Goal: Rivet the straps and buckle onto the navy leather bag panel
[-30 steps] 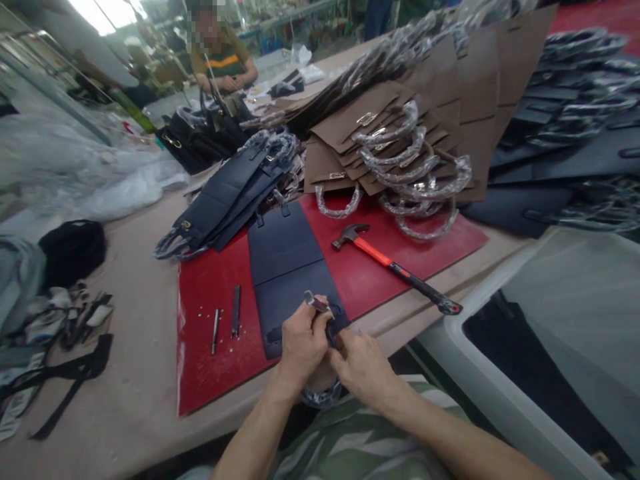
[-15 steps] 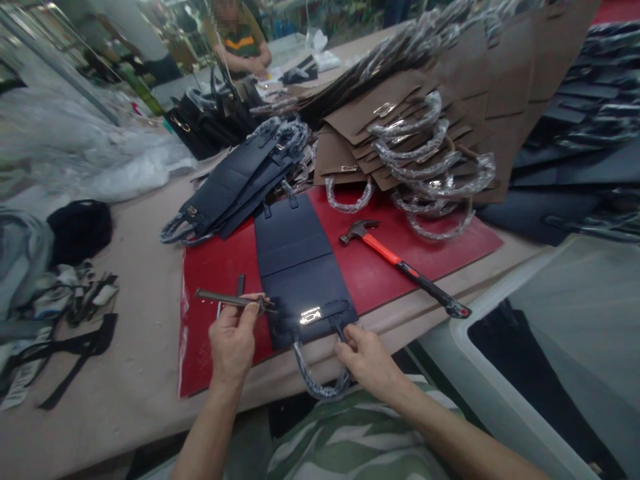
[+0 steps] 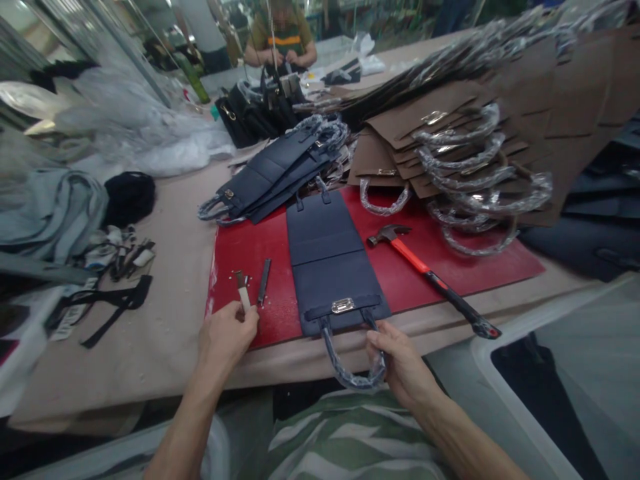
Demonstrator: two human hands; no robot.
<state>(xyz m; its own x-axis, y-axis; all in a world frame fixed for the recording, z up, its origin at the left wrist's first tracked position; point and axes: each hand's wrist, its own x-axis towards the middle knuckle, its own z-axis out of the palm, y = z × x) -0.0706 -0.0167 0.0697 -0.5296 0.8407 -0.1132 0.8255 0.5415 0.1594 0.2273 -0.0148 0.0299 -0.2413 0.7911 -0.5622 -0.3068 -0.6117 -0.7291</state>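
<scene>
Pinching a slim tool point(image 3: 243, 295) in the left hand point(image 3: 226, 337), over the red mat point(image 3: 240, 247) near the desk's point(image 3: 175, 267) front edge; gripping the film-wrapped handle point(image 3: 359, 383) of a navy bag panel point(image 3: 330, 250) in the right hand point(image 3: 403, 360), with the panel lying on the mat and its handle across that edge; farther out, with a dark tool point(image 3: 265, 280) near the slim one, a hammer point(image 3: 423, 265) right of the panel

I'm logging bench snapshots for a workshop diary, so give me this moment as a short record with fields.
Left hand: pinching a slim tool
Right hand: holding the wrapped handle at its right side
Workpiece: navy bag panel, flat on red mat
Fitting: metal clasp, near handle
Tools on mat: dark bar, left of panel; claw hammer, right
Behind: brown panels
</scene>
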